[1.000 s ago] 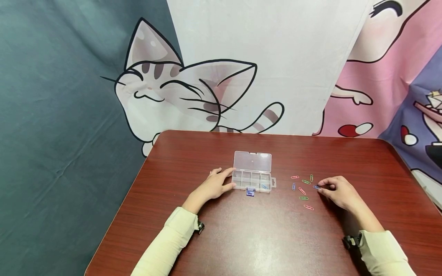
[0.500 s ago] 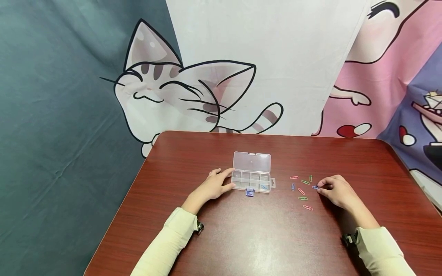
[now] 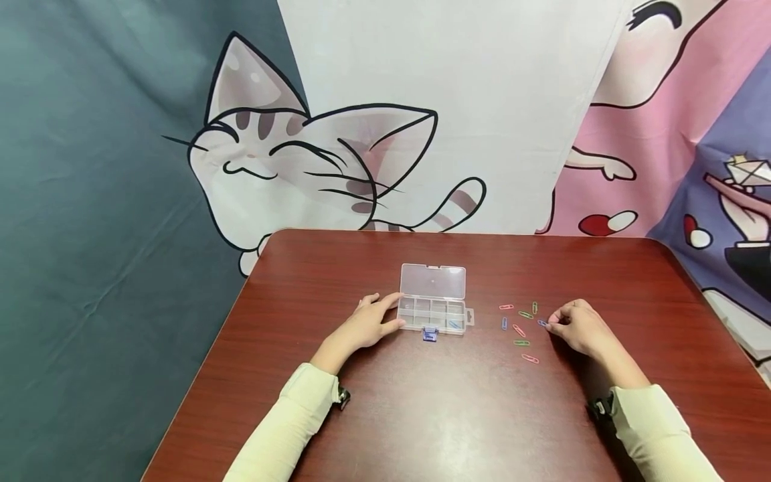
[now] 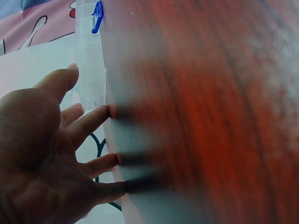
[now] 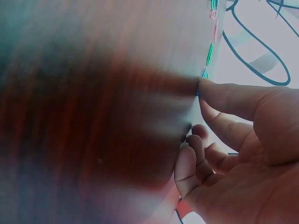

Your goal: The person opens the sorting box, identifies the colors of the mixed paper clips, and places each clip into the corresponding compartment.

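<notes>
A clear compartment box lies open mid-table, lid folded back, a blue latch at its near edge and a blue clip inside. My left hand rests flat with straight fingers touching the box's left end; the left wrist view shows the hand beside the box. My right hand pinches a blue paper clip lying on the table. In the right wrist view the thumb and forefinger meet at that clip, the other fingers curled.
Several loose paper clips, pink, green and blue, are scattered between the box and my right hand. The dark red table ends at a rounded far edge before a cartoon cat backdrop.
The head view has shifted a little, so everything sits slightly further left. Both hands stay where they were, the right one's fingertips still at the blue clip.
</notes>
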Demonstrator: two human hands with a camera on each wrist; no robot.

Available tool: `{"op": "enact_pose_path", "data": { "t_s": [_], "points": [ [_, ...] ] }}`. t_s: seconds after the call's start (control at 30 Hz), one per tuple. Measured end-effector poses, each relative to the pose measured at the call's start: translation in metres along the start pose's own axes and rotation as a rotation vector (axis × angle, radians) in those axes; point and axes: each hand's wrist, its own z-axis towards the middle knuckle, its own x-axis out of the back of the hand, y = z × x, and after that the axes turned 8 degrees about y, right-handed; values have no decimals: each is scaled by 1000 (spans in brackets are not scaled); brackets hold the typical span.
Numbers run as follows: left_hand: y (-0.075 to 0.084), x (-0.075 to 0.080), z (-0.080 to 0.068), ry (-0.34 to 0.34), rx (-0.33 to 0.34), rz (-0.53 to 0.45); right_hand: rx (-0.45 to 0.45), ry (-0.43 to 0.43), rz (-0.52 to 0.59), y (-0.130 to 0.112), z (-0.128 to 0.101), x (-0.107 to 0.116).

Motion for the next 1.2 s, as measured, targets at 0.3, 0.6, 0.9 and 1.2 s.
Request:
{"op": "enact_pose_path", "data": {
  "t_s": [0.3,0.6,0.9,1.2],
  "points": [
    [-2,1,2,4,-7,5,-15,-31,-12,-3,3,2],
    [0,2,2,0,-4,-3,13,-24,-41,-3,3,1],
    [0,1,1,-5,6,-1,89,36,-62,-2,0,-3],
    [0,0,0,3,4,1,101,87,-33,-8,-4,2]
  ]
}}
